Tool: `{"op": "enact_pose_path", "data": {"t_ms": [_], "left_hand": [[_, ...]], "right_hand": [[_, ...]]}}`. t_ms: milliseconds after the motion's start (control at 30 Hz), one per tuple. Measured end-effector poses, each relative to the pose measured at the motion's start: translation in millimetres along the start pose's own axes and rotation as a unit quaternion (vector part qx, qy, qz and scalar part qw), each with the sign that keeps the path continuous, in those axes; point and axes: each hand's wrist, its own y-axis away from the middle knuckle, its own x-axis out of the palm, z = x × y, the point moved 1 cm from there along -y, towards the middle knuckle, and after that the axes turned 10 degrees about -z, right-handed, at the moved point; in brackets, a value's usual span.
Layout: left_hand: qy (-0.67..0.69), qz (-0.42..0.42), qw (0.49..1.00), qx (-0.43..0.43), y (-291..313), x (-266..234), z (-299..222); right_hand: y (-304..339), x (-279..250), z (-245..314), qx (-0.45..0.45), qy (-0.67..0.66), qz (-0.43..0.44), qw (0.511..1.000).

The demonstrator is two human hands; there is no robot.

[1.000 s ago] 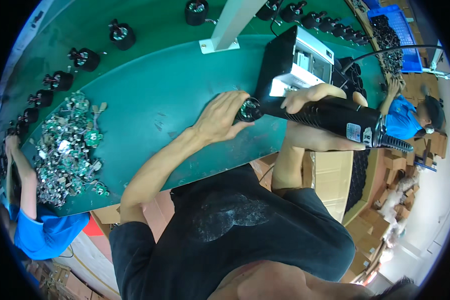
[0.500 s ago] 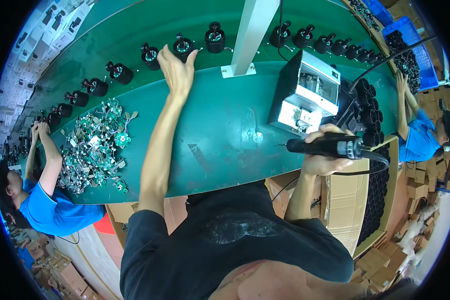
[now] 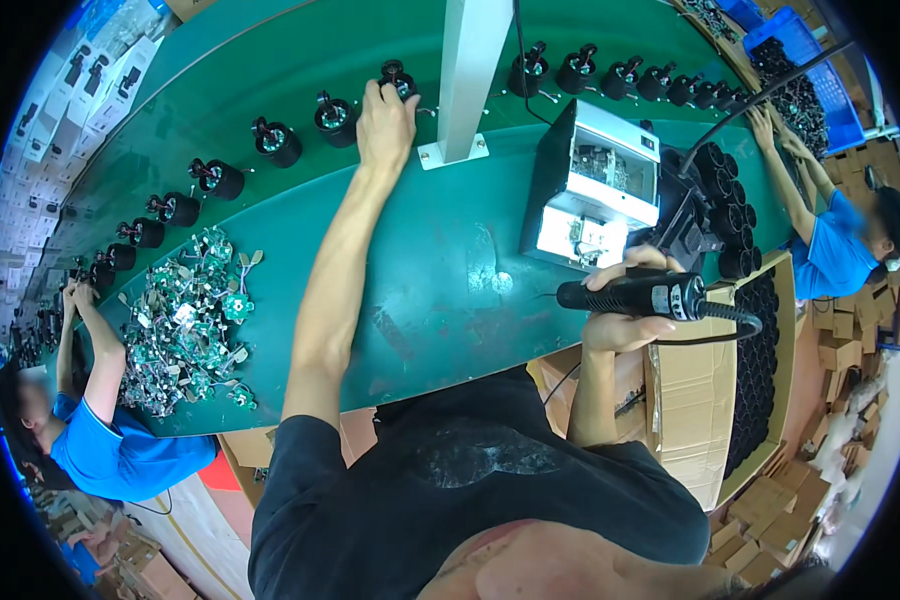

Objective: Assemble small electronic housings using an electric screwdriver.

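My left hand [image 3: 386, 130] reaches to the far side of the bench, its fingers closed around a black cylindrical housing [image 3: 399, 78] beside the metal post. The fingers partly hide this housing. In my right hand [image 3: 622, 325] is a black electric screwdriver [image 3: 630, 295], held level with its thin bit pointing left over the green bench [image 3: 420, 270]. A coiled cable runs from its back end. More black housings with upright brackets and circuit boards inside stand in a row, such as the nearest one to the left [image 3: 336, 121].
A white post [image 3: 465, 80] rises from the bench. Right of it stands a lit screw feeder [image 3: 598, 185], with stacked black cylinders [image 3: 735, 225] beyond. A heap of circuit boards [image 3: 185, 325] lies left. Co-workers in blue sit at the left [image 3: 135, 445] and right [image 3: 842, 250].
My left hand has moved right along the row, from spread fingers at one housing to a grip on the one next to the post. The view has shifted slightly; my right hand keeps the screwdriver.
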Motion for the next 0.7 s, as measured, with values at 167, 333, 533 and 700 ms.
{"op": "enact_pose_path", "data": {"t_ms": [167,333,533,700], "left_hand": [[0.072,-0.084,0.992,0.061,1,-54,-7],[0.269,0.049,0.959,0.077,60,-137,-45],[0.406,0.271,0.864,0.124,104,-125,-68],[0.442,0.263,0.853,0.093,111,-115,-68]], "right_hand": [[-13,-5,9,0.008,-0.1,0.022,0.995],[-58,2,52,-0.11,-0.185,0.071,0.974],[-85,21,33,-0.157,-0.103,0.197,0.962],[-74,13,26,-0.096,-0.1,0.12,0.983]]}}
